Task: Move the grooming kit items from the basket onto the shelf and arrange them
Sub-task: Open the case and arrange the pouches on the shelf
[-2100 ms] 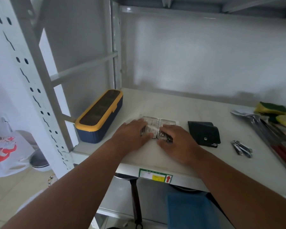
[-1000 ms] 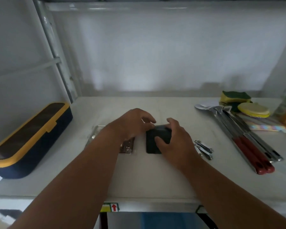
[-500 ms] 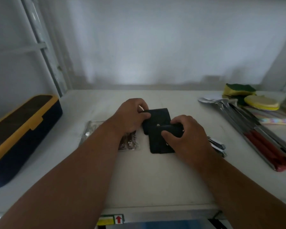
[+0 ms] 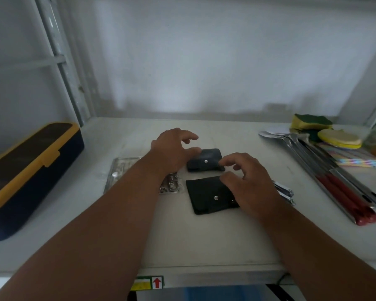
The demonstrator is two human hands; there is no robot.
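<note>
Head view: black pouch lay unfolded mid-shelf, snap flap toward the back edge; left hand and right hand hovered over it, fingers spread, gripping nothing. Clear case sat just left under the left wrist, nail clippers just right.

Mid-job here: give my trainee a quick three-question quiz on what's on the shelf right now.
1. True or false: the two black pouches are stacked.
2. Which lies left of the near pouch? A) clear plastic case B) sponge C) red-handled utensils
3. Is either the left hand or right hand gripping anything?

Key: 1 false, apart; 2 A; 3 no, both open over the pouches.
</note>
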